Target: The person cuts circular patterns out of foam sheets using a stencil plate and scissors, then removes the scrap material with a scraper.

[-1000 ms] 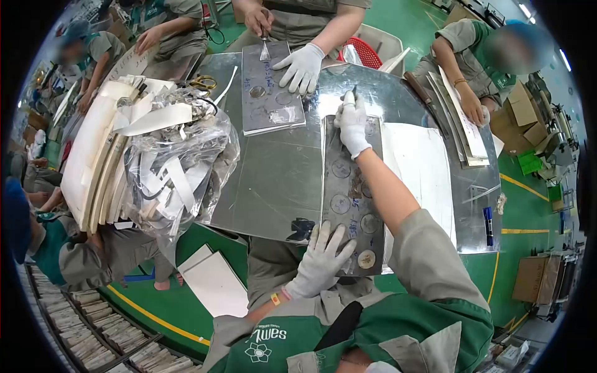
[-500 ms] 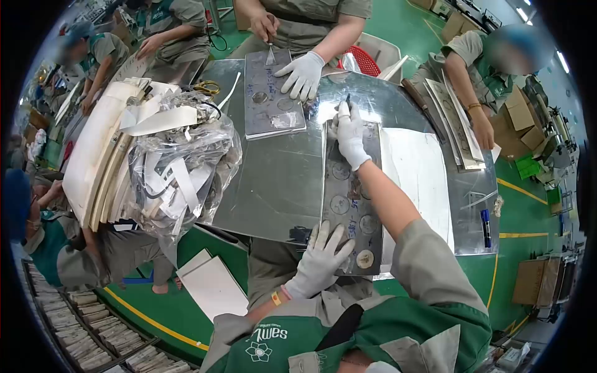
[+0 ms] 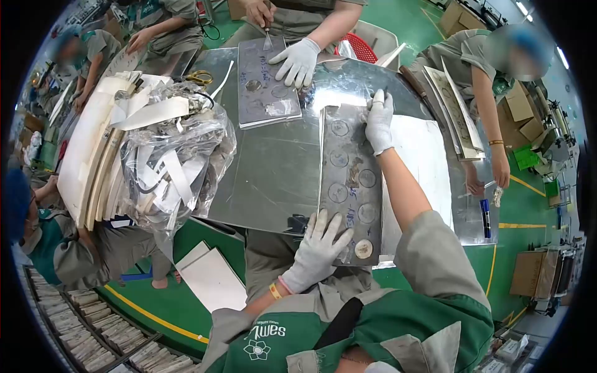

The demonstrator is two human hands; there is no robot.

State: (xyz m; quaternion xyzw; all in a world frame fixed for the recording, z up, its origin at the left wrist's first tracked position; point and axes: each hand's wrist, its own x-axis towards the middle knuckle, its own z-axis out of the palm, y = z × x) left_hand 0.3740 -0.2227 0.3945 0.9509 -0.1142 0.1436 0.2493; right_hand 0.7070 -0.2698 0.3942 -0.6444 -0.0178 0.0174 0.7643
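Observation:
A long dark grey board [image 3: 351, 168] with drawn circles, blue handwriting and a pale round spot near its lower end lies on the metal table before me. My left hand [image 3: 316, 252], in a white glove, rests on the lower left of the board with fingers spread. Near the upper right edge of the board is my gloved right hand [image 3: 380, 121], its fingers closed together around a small dark-tipped thing that is mostly hidden. Under and beside the board lies a white sheet [image 3: 420, 174].
Across the table a co-worker holds a scraper [image 3: 267, 41] on another grey board [image 3: 261, 81]. A plastic bag of scraps [image 3: 180, 168] and stacked pale boards [image 3: 93, 149] fill the left side. A blue marker [image 3: 485, 219] lies at right, below leaning plates [image 3: 451, 112].
My right hand has moved right, from the board's top to its right edge. My left hand stays on the board. The co-worker at right has lowered a hand toward the table's edge.

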